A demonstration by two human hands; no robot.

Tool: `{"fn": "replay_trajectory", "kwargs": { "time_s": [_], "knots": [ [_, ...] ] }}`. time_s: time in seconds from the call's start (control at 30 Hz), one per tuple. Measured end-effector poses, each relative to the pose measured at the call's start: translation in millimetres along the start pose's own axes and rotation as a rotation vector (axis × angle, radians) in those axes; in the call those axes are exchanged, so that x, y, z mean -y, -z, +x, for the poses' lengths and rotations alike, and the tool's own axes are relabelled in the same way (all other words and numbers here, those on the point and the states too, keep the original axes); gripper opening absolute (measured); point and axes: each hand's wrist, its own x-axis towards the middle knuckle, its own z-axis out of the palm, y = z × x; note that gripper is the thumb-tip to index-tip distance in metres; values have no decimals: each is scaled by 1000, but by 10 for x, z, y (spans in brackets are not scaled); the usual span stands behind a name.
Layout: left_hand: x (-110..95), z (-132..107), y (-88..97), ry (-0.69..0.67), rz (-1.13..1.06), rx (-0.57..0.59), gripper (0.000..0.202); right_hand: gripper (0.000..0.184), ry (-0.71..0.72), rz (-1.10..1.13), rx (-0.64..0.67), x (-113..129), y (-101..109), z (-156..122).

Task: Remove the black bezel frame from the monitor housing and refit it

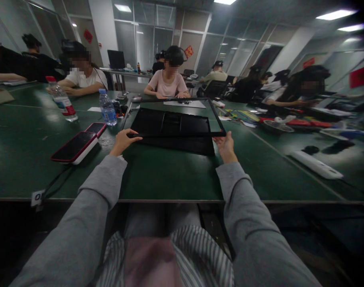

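Observation:
Between my two hands is a thin black rectangular frame (pixel 182 134), raised a little over the green table. My left hand (pixel 124 140) pinches its near left corner, thumb along the near edge. At the near right corner my right hand (pixel 225 146) grips the frame, with some fingers hidden beneath it. Under the frame a flat black panel (pixel 194 124) with a raised rectangular middle part lies on the table at a slight angle. I see part of this panel through the frame's opening.
Left on the green table (pixel 167 175) are phones (pixel 74 146) on a white block, a red-capped bottle (pixel 62 101) and a blue-capped bottle (pixel 108 109). A white power strip (pixel 316 164) and a wire basket (pixel 277 125) stand right. Several people sit around.

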Motion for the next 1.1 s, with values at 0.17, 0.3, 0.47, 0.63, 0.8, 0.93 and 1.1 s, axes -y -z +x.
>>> {"fn": "replay_trajectory", "kwargs": {
  "time_s": [0.17,0.3,0.47,0.63,0.8,0.93,1.1],
  "knots": [
    [18,2,-44,-56,151,31,36,47,54,-132,163,38,21,-80],
    [17,-14,-69,-80,179,47,33,37,230,-443,56,-108,-124,-140],
    [102,1,-126,-92,191,94,34,50,352,-688,7,-200,-172,-164],
    [190,27,-163,-124,225,157,29,53,307,-720,13,-262,-147,-171],
    [176,14,-222,-72,276,41,55,51,247,-676,7,-297,-141,-198],
    [275,106,-258,83,146,-49,77,52,230,-650,-10,-307,-138,-206],
    [413,196,-126,235,149,-159,59,51,246,-662,4,-373,-124,-167]
  ]
}}
